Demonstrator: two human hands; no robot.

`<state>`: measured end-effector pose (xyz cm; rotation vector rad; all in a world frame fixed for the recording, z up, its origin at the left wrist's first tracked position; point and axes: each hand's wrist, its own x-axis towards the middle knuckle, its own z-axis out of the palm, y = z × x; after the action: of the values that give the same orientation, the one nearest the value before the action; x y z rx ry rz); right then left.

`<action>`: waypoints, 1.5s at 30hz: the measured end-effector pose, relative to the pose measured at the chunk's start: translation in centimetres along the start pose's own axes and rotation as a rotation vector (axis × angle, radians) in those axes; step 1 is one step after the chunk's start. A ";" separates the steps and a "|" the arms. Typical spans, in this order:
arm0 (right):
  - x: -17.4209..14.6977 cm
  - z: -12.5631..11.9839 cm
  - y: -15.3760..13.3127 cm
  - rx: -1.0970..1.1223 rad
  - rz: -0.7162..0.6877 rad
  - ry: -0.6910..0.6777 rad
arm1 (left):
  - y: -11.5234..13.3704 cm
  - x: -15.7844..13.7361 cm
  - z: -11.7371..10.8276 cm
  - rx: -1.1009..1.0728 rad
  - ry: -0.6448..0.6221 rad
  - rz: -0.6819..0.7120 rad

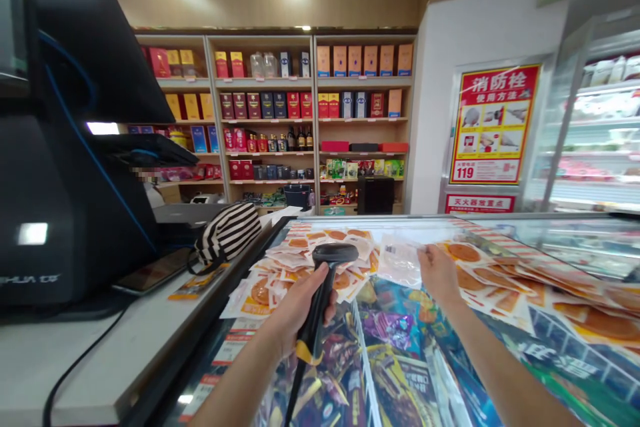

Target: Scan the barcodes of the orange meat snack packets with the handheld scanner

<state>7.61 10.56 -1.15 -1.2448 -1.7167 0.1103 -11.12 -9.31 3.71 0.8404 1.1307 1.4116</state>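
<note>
My left hand (303, 300) is wrapped round the grip of a black barcode scanner (335, 253), whose head points away from me over the glass lid. In my right hand (440, 273), a clear and white plastic packet (399, 261) is pinched at its right edge, its pale printed side facing up. A spread pile of flat packets (260, 292) with round orange-brown contents lies on the glass beneath and left of the scanner. To the right of my right hand lies a second heap of similar packets (500, 273). The scanner's cord runs down toward me.
Under the glass lid of the freezer (400, 373) lie colourful bagged goods. At left, a counter (65, 373) bears a black checkout terminal (75, 147), a striped pouch (230, 232) and a phone-like flat device (153, 271). Shelves of boxed goods (270, 107) stand behind.
</note>
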 end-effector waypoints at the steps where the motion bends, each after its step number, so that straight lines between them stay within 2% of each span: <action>1: 0.0 0.0 0.2 -0.030 -0.001 0.003 | 0.2 -0.1 0.0 0.001 0.007 0.006; 5: 0.0 -0.2 0.3 -0.111 0.003 -0.003 | 0.6 -0.7 0.5 0.021 0.016 0.019; 13: -0.2 -0.3 0.0 -0.104 0.018 -0.012 | 0.6 -1.3 0.6 0.043 -0.048 0.006; 18: 0.1 -0.5 0.3 -0.128 0.010 0.034 | 0.6 -1.3 0.7 0.041 -0.056 0.033; 22: 0.2 -0.8 0.7 -0.089 0.028 0.070 | 0.7 -1.4 0.7 0.041 -0.079 0.027; 32: 0.0 -0.7 0.4 -0.068 0.004 0.057 | 0.7 -1.7 0.6 0.032 -0.247 -0.034; 38: 0.0 -1.0 0.1 -0.029 0.032 0.039 | 0.5 -1.9 0.9 0.108 -0.238 -0.050; 41: 0.5 -2.1 0.3 -0.040 0.064 0.115 | 0.7 -1.8 0.7 0.122 -0.194 -0.051; 43: 1.1 -3.4 0.9 -0.070 0.074 0.248 | 0.8 -1.5 0.3 0.114 -0.142 -0.030; 45: 1.6 -4.6 2.0 -0.097 0.007 0.377 | 0.9 -1.2 -0.1 0.110 -0.091 -0.009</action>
<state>12.37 10.70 1.19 -1.2512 -1.4034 -0.1953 -11.30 -10.43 4.65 0.9668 1.1484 1.3002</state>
